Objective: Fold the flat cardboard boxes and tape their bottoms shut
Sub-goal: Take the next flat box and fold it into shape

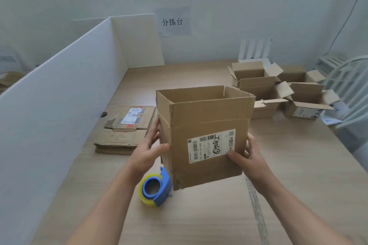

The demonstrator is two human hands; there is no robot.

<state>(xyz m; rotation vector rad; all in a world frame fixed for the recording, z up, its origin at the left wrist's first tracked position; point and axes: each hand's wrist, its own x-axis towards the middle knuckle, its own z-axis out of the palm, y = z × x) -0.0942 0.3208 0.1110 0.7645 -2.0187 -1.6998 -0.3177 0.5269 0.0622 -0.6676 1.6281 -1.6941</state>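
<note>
We've got open cardboard box (207, 117) upright: left hand (148, 152) gripping its 9 o'clock edge, right hand (246, 157) gripping 4 o'clock edge; tape dispenser (156, 188) at box's 7 o'clock.

I see my left hand (147, 151) and right hand (247, 157) holding an opened-up cardboard box (207, 117) upright, its top open. The left thumb lies on the front face. The right thumb touches the corner of the white shipping label (212, 145). A blue tape dispenser (156, 189) lies on the worktop (298, 165) just beside the box's lower left corner. A stack of flat boxes (125, 131) lies near the white partition (59, 105). Several assembled boxes (278, 91) stand far right.
</note>
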